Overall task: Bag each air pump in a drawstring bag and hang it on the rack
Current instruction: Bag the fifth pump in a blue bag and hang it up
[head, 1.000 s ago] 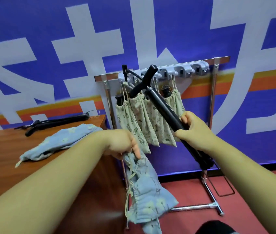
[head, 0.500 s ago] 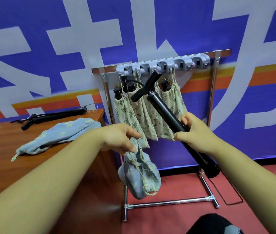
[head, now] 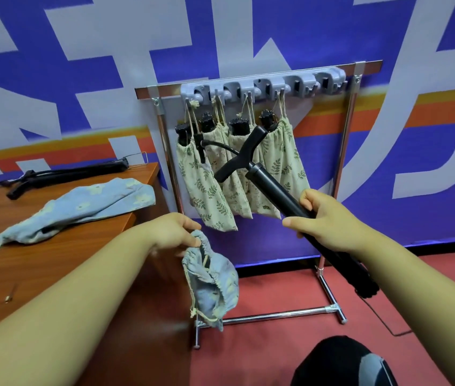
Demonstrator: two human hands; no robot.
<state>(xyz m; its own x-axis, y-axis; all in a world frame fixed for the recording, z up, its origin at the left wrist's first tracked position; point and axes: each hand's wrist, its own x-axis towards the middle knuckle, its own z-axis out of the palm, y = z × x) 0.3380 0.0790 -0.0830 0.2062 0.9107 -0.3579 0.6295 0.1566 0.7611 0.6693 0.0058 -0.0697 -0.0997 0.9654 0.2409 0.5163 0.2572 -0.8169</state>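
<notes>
My right hand [head: 325, 220] grips the barrel of a black air pump [head: 273, 188], held slanted with its T-handle up toward the rack and its foot low at the right. My left hand [head: 176, 232] pinches the gathered rim of a blue drawstring bag [head: 211, 285], which hangs bunched below it, left of the pump and apart from it. On the chrome rack [head: 340, 174] several leaf-print bags [head: 206, 190] with black pumps inside hang from a grey hook strip [head: 262, 86].
A wooden table [head: 39, 254] stands at the left with another blue bag [head: 81, 207] and black pumps [head: 62, 175] at its far edge. A small brass piece [head: 7, 298] lies near the table's front. The red floor [head: 276, 352] lies below; a dark shoe [head: 340, 363] shows at the bottom.
The blue bag hung long from my left hand, then was gathered into a bunch. The pump in my right hand dropped lower and tilted flatter. The view shifted down toward the rack's base.
</notes>
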